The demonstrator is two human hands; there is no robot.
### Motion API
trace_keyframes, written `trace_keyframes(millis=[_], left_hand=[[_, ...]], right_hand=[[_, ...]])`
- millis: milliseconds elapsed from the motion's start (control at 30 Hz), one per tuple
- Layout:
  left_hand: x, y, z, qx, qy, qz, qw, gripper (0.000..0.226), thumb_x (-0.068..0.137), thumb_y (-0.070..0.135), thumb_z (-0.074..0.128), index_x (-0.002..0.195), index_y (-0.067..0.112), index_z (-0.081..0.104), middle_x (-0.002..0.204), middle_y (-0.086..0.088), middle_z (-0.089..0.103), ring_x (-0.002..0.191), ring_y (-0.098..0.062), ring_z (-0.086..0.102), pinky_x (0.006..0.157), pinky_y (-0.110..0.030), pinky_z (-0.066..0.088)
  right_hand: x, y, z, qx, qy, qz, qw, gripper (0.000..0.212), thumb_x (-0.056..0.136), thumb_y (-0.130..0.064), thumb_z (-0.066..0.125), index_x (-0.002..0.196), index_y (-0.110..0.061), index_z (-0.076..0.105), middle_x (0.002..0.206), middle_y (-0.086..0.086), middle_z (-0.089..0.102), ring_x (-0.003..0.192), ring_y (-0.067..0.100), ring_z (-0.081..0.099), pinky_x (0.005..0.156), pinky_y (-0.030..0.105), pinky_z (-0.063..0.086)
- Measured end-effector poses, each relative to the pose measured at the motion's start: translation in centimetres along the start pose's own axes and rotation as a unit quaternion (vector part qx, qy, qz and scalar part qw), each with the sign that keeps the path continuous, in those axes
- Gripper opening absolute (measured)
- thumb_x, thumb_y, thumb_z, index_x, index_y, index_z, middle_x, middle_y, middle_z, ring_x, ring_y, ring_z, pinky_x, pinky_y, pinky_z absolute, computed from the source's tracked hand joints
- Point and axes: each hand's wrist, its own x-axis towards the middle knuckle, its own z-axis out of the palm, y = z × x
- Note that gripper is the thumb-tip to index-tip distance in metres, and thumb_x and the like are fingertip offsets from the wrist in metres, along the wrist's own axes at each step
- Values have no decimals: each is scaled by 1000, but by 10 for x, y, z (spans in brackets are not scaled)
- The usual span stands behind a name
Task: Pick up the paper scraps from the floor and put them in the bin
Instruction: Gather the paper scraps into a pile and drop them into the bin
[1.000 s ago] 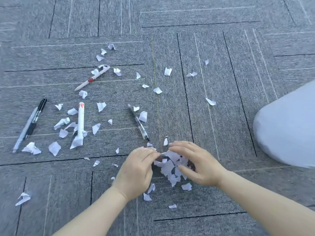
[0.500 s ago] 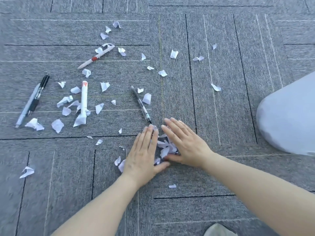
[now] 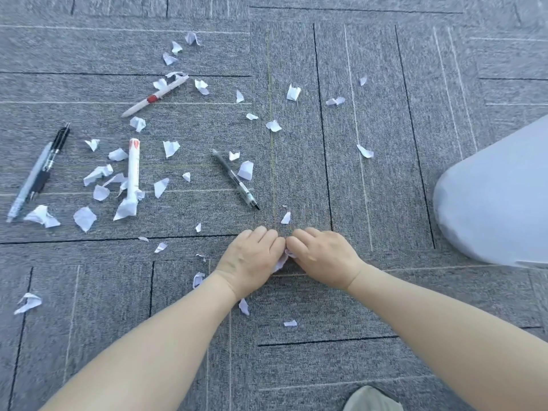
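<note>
While the left hand [image 3: 250, 259] and right hand [image 3: 323, 256] are pressed knuckle to knuckle, paper scraps [image 3: 280, 264] are enclosed beneath curled fingers [image 3: 267, 235].

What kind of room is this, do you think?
Probably an office or classroom: grey carpet tiles cover the floor, and several pens, like the clear pen, lie among torn paper scraps.

Grey carpet floor [image 3: 370, 307] bears paper scraps [image 3: 84, 218], apparently five pens [image 3: 235, 179].
</note>
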Motion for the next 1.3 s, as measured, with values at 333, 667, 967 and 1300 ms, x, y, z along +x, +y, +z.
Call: trace_keyframes(millis=[333,667,967,1300], left_hand=[[58,18,-56,-209,25,-118,971,24,93,27,41,71,17,39,54,5,39,41,-22,44,42,-23,27],[267,112,-225,-349,189,76,915,25,93,31,44,76,13,47,57,3,48,54,-25,42,54,-36,34],[352,228,-201,-365,-54,98,924,27,88,25,53,65,15,43,63,-3,51,70,-29,58,56,-33,40],[329,177,-217,-433,14,78,898,16,88,21,55,95,19,69,87,4,69,81,-13,63,77,-32,50]], right_hand=[[5,-7,-70,319,99,356,873,25,100,-25,47,85,-6,53,57,8,54,51,23,48,50,38,40],[-32,59,-297,252,485,424,722,27,98,-22,51,71,-22,56,52,-8,52,49,5,43,48,23,36],[-148,108,-320,319,522,584,534,23,95,-34,49,77,-20,54,54,-10,49,43,9,50,45,23,36],[-94,83,-322,265,554,508,605,21,98,-19,46,94,-20,67,81,-4,62,73,2,53,69,16,43]])
